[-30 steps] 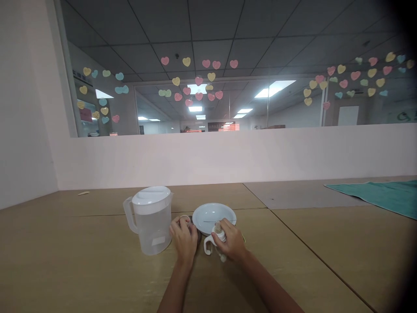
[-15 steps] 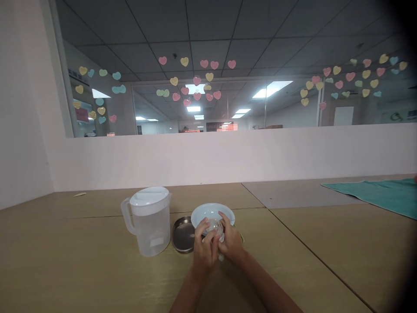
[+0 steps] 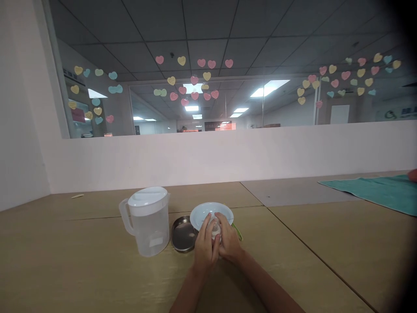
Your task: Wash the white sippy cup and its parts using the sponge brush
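Between my two hands is a small clear rounded vessel (image 3: 215, 229), see-through and mostly covered by fingers; I cannot tell whether it is glass or plastic. My left hand (image 3: 205, 247) wraps its left side, and my right hand (image 3: 230, 241) closes round the right side. Just beyond the fingers stands a pale blue-white bowl (image 3: 203, 209), its near rim partly hidden. A shallow metal dish (image 3: 183, 234) lies left of my left hand, close to the bowl. Something thin and green (image 3: 239, 232) sticks out past the bowl's right side.
A translucent lidded pitcher (image 3: 151, 230) stands left of the metal dish, handle to the left. A teal cloth (image 3: 378, 189) lies at the far right, with part of another person's hand (image 3: 412, 175) at its edge. Behind the wooden table (image 3: 81, 265) rises a white wall with a window.
My fingers have closed further over the clear vessel, and both hands have come closer together around it. The camera view has shifted slightly. A hand now shows more at the right edge.
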